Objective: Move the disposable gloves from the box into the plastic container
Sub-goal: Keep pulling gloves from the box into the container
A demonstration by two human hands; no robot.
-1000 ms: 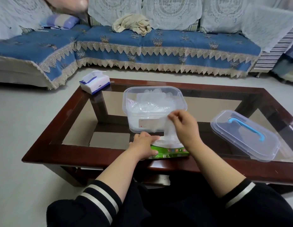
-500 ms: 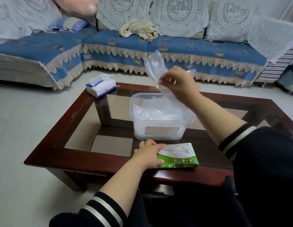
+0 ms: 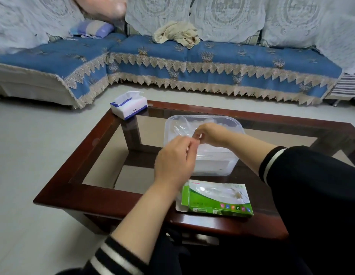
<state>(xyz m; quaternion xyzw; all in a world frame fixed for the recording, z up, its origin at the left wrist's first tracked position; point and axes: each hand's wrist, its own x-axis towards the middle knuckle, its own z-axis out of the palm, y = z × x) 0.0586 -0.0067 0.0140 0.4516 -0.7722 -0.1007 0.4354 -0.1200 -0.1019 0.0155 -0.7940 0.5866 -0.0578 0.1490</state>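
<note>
Green glove box [image 3: 216,197] lies flat at near edge of glass-top coffee table [image 3: 89,147], clear gloves showing thru its opening. Just beyond it, L hand [image 3: 173,155] raised, fingers curled toward R hand [image 3: 209,133]; both meet over the clear plastic container [image 3: 202,147], fingertips pinching a thin clear glove [image 3: 182,128] above its rim. More gloves piled inside container. Tissue box [image 3: 129,104] at far left corner of table. Behind, blue sofa [image 3: 192,62] w/ beige cloth [image 3: 176,34].
</note>
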